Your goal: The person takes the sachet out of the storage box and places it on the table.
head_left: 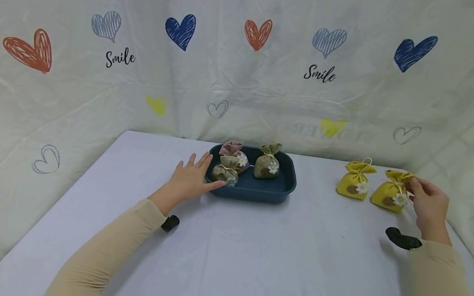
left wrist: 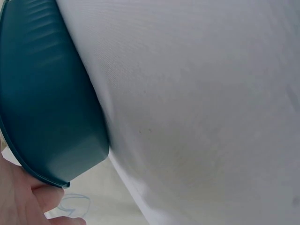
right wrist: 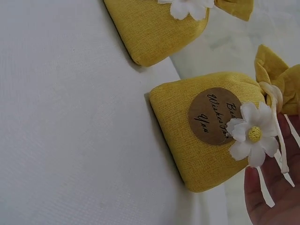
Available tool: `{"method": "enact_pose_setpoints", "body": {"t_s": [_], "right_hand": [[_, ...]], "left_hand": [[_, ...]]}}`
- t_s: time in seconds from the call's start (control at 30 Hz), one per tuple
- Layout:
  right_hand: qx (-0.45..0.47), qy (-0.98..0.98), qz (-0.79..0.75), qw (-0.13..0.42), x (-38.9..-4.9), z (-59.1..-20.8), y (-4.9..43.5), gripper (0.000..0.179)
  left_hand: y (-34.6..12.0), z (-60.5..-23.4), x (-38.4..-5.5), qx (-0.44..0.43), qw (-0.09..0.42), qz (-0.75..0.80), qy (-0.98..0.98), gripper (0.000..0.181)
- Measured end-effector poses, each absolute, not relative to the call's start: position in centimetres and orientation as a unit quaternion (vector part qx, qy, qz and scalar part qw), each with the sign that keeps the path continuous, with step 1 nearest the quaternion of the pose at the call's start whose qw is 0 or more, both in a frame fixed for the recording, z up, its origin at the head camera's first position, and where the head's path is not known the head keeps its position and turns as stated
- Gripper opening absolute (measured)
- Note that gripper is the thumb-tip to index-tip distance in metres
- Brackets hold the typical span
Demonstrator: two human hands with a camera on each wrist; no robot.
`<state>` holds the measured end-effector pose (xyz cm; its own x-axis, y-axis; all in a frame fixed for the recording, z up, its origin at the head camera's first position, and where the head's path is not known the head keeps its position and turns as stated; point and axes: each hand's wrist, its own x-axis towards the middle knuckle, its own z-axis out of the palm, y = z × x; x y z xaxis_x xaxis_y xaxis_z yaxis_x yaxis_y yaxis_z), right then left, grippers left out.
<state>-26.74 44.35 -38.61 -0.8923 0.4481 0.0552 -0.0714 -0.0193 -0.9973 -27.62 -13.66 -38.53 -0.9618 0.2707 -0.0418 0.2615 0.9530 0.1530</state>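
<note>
My left hand [head_left: 190, 179], its fingers spread, rests against the left end of a dark blue-green tray [head_left: 253, 195]. In the left wrist view its fingertips touch the tray's rim. On the right, my right hand [head_left: 431, 203] pinches the gathered neck of a yellow drawstring pouch [head_left: 388, 192]. That pouch [right wrist: 187, 112] bears a round brown label and a white cloth daisy, and its base seems to stand on the table. A second yellow pouch [head_left: 352, 182] stands just left of it. Inside the tray are a pink pouch [head_left: 231, 147] and two olive-brown pouches, one left [head_left: 228, 162] and one right [head_left: 266, 163].
White cloth covers the table [head_left: 269, 257]. Behind it hangs a pale curtain [head_left: 278, 85] printed with hearts and "Smile". A black strap piece [head_left: 403, 239] shows at the right wrist and another [head_left: 170, 223] at the left.
</note>
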Motion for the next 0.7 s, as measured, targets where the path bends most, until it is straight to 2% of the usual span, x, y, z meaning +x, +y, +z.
{"method": "enact_pose_setpoints", "body": {"t_s": [0.13, 0.33, 0.43, 0.7], "right_hand": [[-0.143, -0.673, 0.702, 0.181, -26.8, -38.7, 44.4, 0.023], [-0.158, -0.685, 0.695, 0.151, -26.7, -38.9, 45.1, 0.006], [-0.165, -0.693, 0.688, 0.137, -26.7, -38.9, 45.3, 0.004], [-0.147, -0.682, 0.705, 0.132, -26.1, -38.8, 45.5, 0.016]], "left_hand": [[-13.7, -38.6, -27.6, 0.136, 0.030, 0.071, 0.988, 0.103], [-13.8, -38.6, -27.6, 0.136, 0.029, 0.072, 0.988, 0.103], [-13.8, -38.6, -27.6, 0.136, 0.028, 0.072, 0.988, 0.103], [-13.7, -38.4, -27.5, 0.133, 0.027, 0.075, 0.988, 0.103]]}}
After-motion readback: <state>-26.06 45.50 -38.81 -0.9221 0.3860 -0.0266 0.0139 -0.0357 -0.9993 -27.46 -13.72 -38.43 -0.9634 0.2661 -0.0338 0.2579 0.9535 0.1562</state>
